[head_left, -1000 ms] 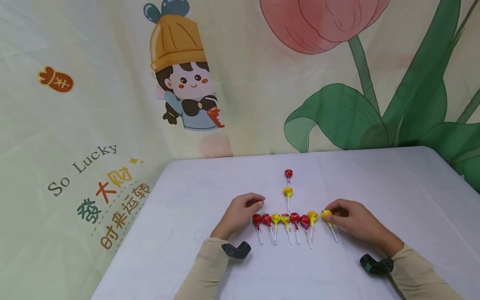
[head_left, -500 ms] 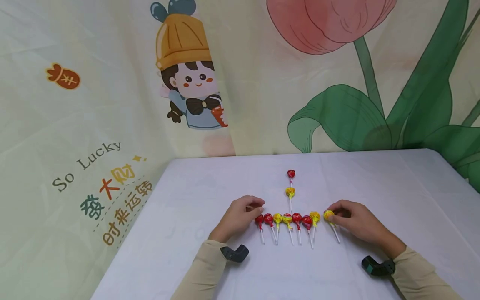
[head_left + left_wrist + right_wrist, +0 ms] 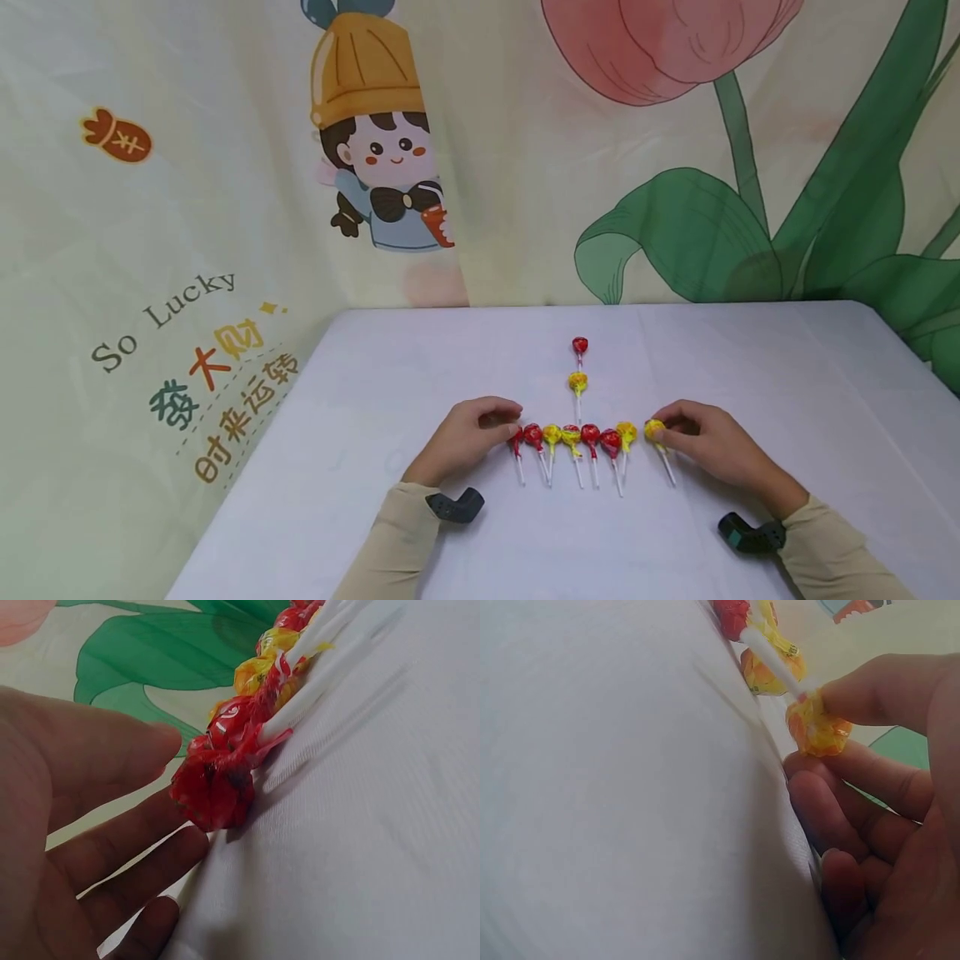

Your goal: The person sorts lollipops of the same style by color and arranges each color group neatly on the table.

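Observation:
Several lollipops in red and yellow wrappers lie in a row on the white-covered table, sticks towards me. At the row's left end is a red lollipop [image 3: 516, 448], partly covered by my left hand [image 3: 463, 435] in the head view. In the left wrist view, that hand's thumb and spread fingers stand round the red wrapped head [image 3: 214, 791] without a visible pinch. My right hand [image 3: 712, 437] pinches a yellow lollipop [image 3: 821, 731] by its head between thumb and index finger. A gap separates this lollipop from the yellow one [image 3: 626, 431] at the row's right end.
Behind the row, a yellow lollipop [image 3: 577, 382] and a red lollipop [image 3: 580, 345] stand in one line away from me. The table [image 3: 420, 358] ends at a printed cloth backdrop [image 3: 510, 208]. Black wrist cameras sit on both wrists.
My left hand has shifted slightly towards me, its thumb now overlapping the leftmost red lollipop. The right hand keeps its pinch on the yellow lollipop. The head view has moved a little.

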`<state>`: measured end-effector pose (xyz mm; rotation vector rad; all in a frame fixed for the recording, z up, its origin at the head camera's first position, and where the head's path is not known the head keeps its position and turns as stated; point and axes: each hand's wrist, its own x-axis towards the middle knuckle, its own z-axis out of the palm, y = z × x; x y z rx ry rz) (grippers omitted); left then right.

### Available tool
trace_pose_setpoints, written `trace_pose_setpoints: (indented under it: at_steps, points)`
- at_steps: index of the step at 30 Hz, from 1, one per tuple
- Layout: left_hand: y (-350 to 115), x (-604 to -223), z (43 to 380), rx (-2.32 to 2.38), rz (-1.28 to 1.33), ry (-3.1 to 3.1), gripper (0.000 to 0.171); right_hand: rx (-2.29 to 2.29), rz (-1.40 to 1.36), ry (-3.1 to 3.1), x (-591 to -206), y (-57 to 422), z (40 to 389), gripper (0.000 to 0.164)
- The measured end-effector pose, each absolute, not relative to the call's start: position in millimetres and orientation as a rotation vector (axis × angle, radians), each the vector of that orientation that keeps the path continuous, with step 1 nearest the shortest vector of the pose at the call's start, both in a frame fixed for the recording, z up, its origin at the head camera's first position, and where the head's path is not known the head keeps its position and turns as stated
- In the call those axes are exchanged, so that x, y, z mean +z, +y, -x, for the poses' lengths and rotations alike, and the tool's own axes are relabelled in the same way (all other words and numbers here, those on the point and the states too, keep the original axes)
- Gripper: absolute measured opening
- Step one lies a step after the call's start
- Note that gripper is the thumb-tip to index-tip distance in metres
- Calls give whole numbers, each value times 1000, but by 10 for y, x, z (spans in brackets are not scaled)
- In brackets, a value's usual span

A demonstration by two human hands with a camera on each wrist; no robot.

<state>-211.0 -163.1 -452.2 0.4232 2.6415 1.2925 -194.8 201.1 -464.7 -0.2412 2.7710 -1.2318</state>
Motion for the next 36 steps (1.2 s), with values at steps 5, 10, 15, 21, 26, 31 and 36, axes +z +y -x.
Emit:
trace_pose_setpoints:
  at_steps: [5,10,15,21,26,31,36]
  points:
    - [-1698,-4541,2106,1238,-400,2654,26,-1251,249,2768,-4638,2010,1951,28]
    - [-1745,-4561,2126,1251,-442,2636,26,-1294,269,2740,-4631,2056,1983,26]
    - [-1738,-4573,2142,1253,-467,2625,26,-1358,255,2714,-4638,2130,2000,32]
    - [-1733,-4584,2156,1235,-491,2636,28,-1399,234,2705,-4660,2149,1993,36]
    - [-1753,-4602,2171,1236,-568,2649,27,-1404,239,2705,-4638,2122,1987,36]
    - [-1767,-4630,2182,1254,-596,2639,25,-1396,228,2712,-4618,2109,1984,35]
    - [-1789,-4638,2185,1246,-605,2641,25,-1411,239,2708,-4619,2109,1996,34]
